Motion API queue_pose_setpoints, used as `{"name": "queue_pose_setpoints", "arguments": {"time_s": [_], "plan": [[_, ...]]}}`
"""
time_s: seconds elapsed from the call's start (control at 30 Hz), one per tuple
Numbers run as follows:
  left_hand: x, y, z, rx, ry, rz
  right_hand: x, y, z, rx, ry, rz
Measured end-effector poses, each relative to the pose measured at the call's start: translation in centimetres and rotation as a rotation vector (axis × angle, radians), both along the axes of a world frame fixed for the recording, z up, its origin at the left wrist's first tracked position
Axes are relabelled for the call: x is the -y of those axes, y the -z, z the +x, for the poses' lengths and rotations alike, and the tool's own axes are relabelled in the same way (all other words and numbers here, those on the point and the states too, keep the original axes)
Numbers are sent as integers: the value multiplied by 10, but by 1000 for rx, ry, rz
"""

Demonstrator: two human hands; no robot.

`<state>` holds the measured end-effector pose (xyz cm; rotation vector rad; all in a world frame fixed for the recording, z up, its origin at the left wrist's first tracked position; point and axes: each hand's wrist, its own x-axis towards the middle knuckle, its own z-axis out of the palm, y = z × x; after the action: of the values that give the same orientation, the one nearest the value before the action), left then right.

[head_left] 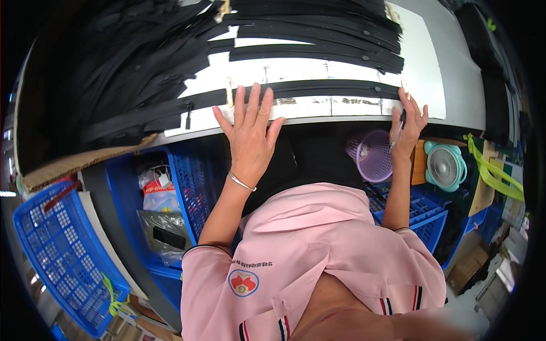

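With fingers (pixel 253 107) of the left hand (pixel 249 139) spread open and almost straight, resting on a black strip (pixel 330 88), perhaps to keep it flat. At the right end of the strip, fingertips of the right hand (pixel 406 135) extended, with a slim tool (pixel 402 120) gripped against the palm, probably to have it ready; exact kind not clear. Strip laid lengthwise on a marked white sheet (pixel 426 62) near the front edge of the desk (pixel 469 102), likely for easy reach.
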<state>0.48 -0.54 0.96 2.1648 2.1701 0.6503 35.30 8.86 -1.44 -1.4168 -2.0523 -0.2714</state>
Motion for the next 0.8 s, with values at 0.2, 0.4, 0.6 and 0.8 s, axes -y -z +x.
{"name": "queue_pose_setpoints", "arguments": {"time_s": [0.2,0.4,0.6,0.8], "plan": [[4,6,-8,89,-11,3,-2,-4,-3,25,12,-8],[1,6,-10,90,-11,24,-3,-39,-69,-188,11,-99],[1,8,-9,111,-36,33,-5,-65,-173,-930,-418,-676],[-1,8,-7,144,-36,49,-15,-33,-220,-828,-460,-746]]}}
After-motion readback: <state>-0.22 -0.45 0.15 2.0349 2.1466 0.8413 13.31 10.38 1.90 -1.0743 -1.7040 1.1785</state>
